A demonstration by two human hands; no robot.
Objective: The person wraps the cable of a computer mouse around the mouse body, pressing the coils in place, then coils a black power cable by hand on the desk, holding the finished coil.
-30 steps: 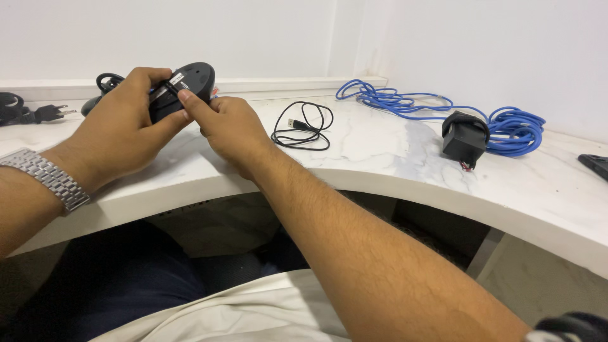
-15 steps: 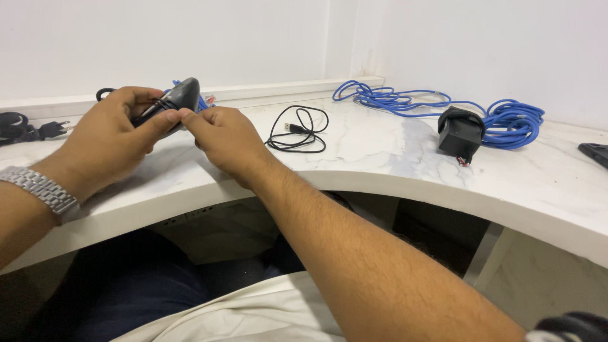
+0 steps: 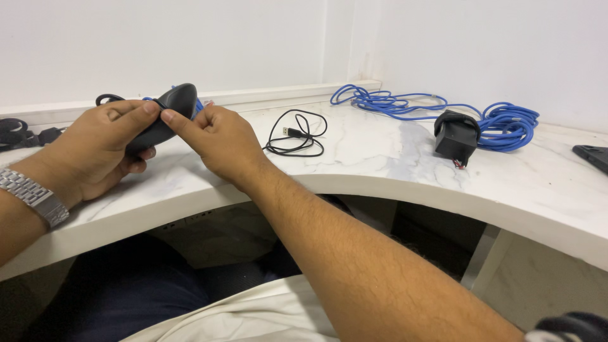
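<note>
My left hand (image 3: 101, 149) grips a black rounded disc-shaped device (image 3: 166, 111), held edge-on above the white marble counter (image 3: 380, 164). A metal watch sits on that wrist. My right hand (image 3: 218, 139) pinches the same device from the right, thumb and forefinger at its edge. A bit of blue cable shows just behind the device, partly hidden by my fingers.
A coiled black USB cable (image 3: 296, 133) lies right of my hands. Further right are a heap of blue cable (image 3: 443, 107) and a black adapter block (image 3: 456, 136). A dark flat object (image 3: 592, 155) sits at the right edge, black cords (image 3: 19, 133) at the far left.
The device has been turned from showing its flat round face to edge-on, and both hands have shifted slightly lower and closer together on it.
</note>
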